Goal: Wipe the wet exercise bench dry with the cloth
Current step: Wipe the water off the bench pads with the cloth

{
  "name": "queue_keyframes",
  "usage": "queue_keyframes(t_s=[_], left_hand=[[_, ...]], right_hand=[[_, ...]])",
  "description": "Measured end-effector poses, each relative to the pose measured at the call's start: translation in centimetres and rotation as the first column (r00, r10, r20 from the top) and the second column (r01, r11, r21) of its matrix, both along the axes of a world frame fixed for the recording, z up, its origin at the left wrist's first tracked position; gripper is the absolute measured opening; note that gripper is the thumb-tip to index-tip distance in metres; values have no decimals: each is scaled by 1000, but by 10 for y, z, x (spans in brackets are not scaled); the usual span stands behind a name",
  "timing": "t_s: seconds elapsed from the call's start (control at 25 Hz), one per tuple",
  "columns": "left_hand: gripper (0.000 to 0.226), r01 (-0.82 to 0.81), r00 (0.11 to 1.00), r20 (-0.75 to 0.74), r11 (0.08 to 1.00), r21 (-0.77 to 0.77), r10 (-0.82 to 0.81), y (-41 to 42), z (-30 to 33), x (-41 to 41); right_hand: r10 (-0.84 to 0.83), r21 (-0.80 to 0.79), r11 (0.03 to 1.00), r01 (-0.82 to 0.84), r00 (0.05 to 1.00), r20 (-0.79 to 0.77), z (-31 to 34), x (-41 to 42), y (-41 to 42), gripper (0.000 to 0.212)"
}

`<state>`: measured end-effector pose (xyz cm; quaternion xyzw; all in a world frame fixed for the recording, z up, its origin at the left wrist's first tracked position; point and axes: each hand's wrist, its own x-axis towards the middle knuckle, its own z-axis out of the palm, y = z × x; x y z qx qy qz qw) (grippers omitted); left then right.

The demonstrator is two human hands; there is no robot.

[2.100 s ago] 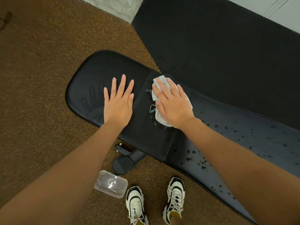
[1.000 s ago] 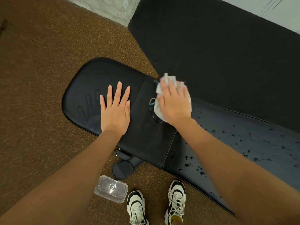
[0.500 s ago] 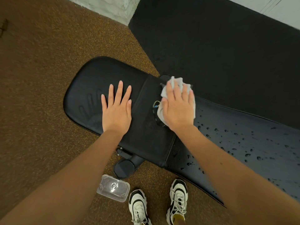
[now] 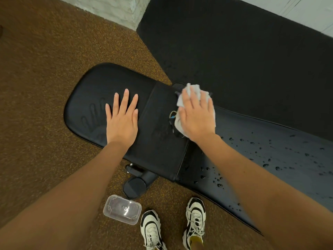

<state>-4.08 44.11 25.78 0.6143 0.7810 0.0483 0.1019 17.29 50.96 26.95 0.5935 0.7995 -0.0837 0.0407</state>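
Wiping at the joint between the bench's two pads. Right hand point(image 4: 198, 117) flat, fingers straight, palm down on the cloth point(image 4: 193, 89); pressing, not gripping, probably to spread the bunched fabric over more wet surface. Cloth pale grey, crumpled, showing past the fingertips on the far side and by the thumb on the left; sits at the far edge of the bench point(image 4: 158, 150), right where the seam crosses.

Left hand point(image 4: 122, 121) also flat, fingers straight and slightly spread, resting on the left pad with nothing held. Likely a brace: body leaning over, weight taken here so the wiping hand can push freely. Faint hand-shaped mark point(image 4: 93, 116) on the pad just left of it.

Left pad looks dry. Right pad carries many droplets point(image 4: 252, 143), scattered toward the right and along the near edge. Judged: early to mid task, most of the wet stretch not yet covered.

Next stroke probably rightward along the pad; risk of pushing beads off the edge rather than soaking them up.

On the brown floor, near side: clear plastic box point(image 4: 122, 210) just left of two shoes point(image 4: 195, 217). Black mat point(image 4: 243, 56) beyond the bench.
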Motion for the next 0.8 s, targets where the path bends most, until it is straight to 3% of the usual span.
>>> queue_keyframes(t_s=[0.12,0.28,0.44,0.64,0.8], left_hand=[[48,-14,1000,9,1000,-10,14,1,2,1],[49,-27,999,42,999,42,25,-1,12,15],[55,115,988,102,992,47,-119,-9,14,37],[53,174,982,68,985,18,-174,-13,4,36],[53,175,983,54,984,12,-176,-12,3,36]], right_hand=[[-190,37,981,190,982,12,3,6,-35,61],[-11,10,1000,10,1000,22,4,-26,-61,60],[176,-6,984,-176,983,47,2,-13,-22,60],[-193,-9,981,193,981,7,3,4,-35,66],[-57,-39,998,58,998,8,5,-17,-56,62]])
